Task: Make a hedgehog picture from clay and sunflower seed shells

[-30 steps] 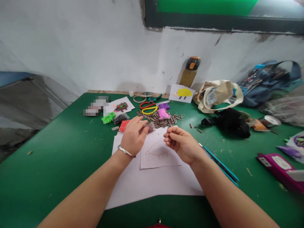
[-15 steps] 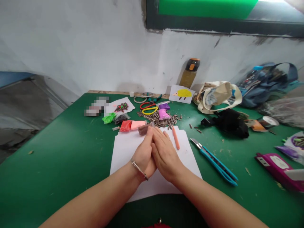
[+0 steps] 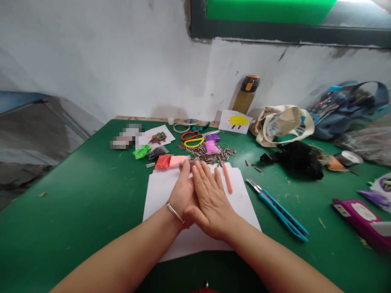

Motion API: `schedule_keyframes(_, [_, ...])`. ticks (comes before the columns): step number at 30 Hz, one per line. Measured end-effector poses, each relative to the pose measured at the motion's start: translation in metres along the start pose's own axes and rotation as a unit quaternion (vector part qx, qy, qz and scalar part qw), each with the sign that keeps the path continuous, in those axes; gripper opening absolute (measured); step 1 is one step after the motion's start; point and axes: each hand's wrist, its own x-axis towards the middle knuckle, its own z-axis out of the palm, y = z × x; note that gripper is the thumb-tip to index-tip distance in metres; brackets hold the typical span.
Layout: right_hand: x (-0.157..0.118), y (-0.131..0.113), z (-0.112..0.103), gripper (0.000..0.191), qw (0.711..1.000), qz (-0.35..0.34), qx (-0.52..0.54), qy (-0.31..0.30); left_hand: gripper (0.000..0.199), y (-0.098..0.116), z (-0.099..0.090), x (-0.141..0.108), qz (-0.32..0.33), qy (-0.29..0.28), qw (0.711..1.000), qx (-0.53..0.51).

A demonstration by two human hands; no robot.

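Observation:
My left hand (image 3: 183, 195) and my right hand (image 3: 212, 199) are pressed palm to palm above white paper (image 3: 157, 195). The right lies over the left with its fingers stretched out. Whatever may be between the palms is hidden. An orange stick (image 3: 227, 179) rests on the paper to the right of my fingers. Just beyond the fingertips are a red packet (image 3: 163, 162), a pink packet (image 3: 178, 161) and a partly covered brown packet (image 3: 187, 163). Striped seeds (image 3: 198, 152) are heaped behind them.
A blue craft knife (image 3: 281, 211) lies to the right, blade bare. Scissors (image 3: 194, 142), a hedgehog picture (image 3: 235, 121), a bottle (image 3: 245, 95) and a cloth bag (image 3: 281, 126) stand or lie toward the wall. A magenta case (image 3: 362, 219) is far right.
My right hand has turned and slid over the left, its thumb now lying across the left palm's heel and its fingers more visible. The view has shifted slightly.

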Motion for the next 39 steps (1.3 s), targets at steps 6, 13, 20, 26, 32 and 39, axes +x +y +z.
schedule_keyframes(6, [0.001,0.009,-0.004,0.081,0.997,0.057,-0.054,0.008,0.075,0.008,-0.003,-0.003,-0.037,-0.072,0.996,-0.025])
schedule_keyframes(13, [0.001,0.007,-0.005,0.076,0.999,0.046,-0.025,-0.001,0.069,-0.001,0.002,-0.002,-0.038,-0.041,0.998,-0.011])
schedule_keyframes(20, [0.005,0.040,-0.008,0.065,0.984,0.166,-0.031,0.047,0.033,-0.003,-0.002,-0.002,-0.026,0.083,0.993,0.079])
schedule_keyframes(26, [0.004,0.046,-0.007,0.052,0.977,0.171,0.088,0.095,0.021,0.007,-0.009,0.000,0.021,0.073,0.987,0.139])
schedule_keyframes(32, [0.000,0.039,-0.015,0.032,0.944,0.149,0.241,0.169,0.016,0.010,-0.014,0.003,0.043,0.098,0.978,0.177])
schedule_keyframes(39, [0.001,0.033,-0.017,0.022,0.967,0.097,0.180,0.153,0.016,0.010,-0.019,0.005,0.049,0.079,0.973,0.213])
